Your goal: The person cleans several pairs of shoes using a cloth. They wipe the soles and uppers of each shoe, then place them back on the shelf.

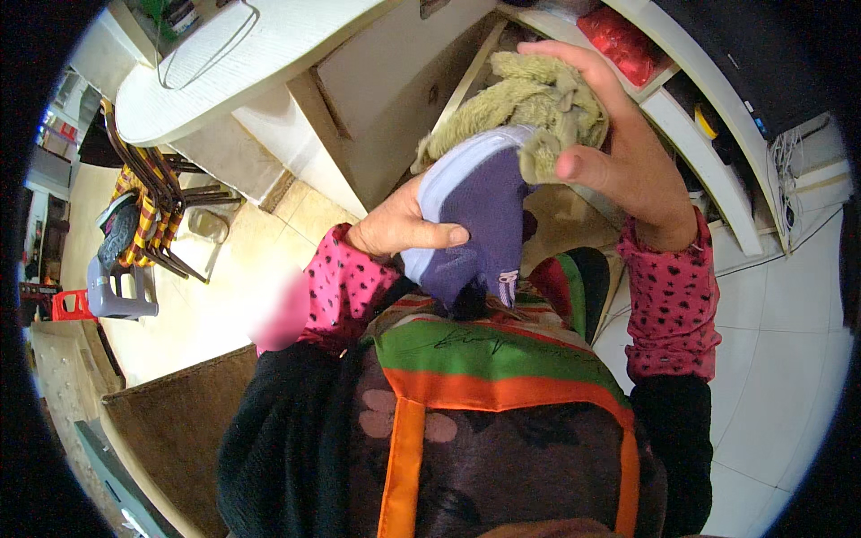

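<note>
My left hand (pixel 403 225) grips a purple fabric shoe (pixel 481 215) with a pale sole, its thumb lying across the upper. The shoe is tilted, sole edge up and to the left, with a small patterned pull tab and dark opening towards my body. My right hand (pixel 625 144) is curved around a bunched olive-green cloth (pixel 545 97). This cloth rests against the far end of the shoe. The fingers of my left hand are hidden behind the shoe. Below them, a striped apron (pixel 498 363) covers my front and lap.
A white rounded tabletop (pixel 235 64) is at upper left, beside a cabinet (pixel 390 87). Stacked chairs (pixel 155 195) carry shoes, near a grey plastic stool (pixel 121 289). To the right stand curved white shelves (pixel 706 155) with a red bag (pixel 619 47) and loose cables (pixel 790 175).
</note>
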{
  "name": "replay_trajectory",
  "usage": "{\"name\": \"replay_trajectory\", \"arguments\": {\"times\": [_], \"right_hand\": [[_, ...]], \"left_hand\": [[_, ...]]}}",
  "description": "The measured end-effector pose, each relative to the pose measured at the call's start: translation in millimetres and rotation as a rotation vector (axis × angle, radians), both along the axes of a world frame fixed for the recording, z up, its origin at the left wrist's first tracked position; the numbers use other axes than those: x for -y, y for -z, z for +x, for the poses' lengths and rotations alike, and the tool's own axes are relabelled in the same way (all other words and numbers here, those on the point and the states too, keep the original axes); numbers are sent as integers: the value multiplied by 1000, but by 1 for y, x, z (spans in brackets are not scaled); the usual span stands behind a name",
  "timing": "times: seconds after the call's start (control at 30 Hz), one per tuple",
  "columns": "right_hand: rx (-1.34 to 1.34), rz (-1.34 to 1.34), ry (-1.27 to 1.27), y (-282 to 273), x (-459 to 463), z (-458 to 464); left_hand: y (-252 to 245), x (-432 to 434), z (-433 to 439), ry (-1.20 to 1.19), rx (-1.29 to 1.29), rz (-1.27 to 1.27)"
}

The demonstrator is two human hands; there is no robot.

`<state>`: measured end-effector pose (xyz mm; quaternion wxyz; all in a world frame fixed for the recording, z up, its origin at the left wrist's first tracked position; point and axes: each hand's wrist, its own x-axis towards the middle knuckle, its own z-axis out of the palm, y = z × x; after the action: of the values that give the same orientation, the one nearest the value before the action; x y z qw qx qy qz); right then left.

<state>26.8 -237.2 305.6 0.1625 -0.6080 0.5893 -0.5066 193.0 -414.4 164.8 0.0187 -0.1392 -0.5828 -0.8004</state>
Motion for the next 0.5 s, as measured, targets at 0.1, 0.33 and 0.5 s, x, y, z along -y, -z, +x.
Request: {"name": "replay_trajectory", "arguments": {"times": [0.1, 0.33, 0.5], "right_hand": [[-16, 124, 96, 19, -6, -4], [236, 55, 203, 82, 7, 29], [605, -122, 328, 97, 26, 41]], "left_hand": [[5, 2, -4, -82, 119, -101], [13, -5, 0, -192, 48, 168], [15, -25, 12, -431, -194, -201]]}}
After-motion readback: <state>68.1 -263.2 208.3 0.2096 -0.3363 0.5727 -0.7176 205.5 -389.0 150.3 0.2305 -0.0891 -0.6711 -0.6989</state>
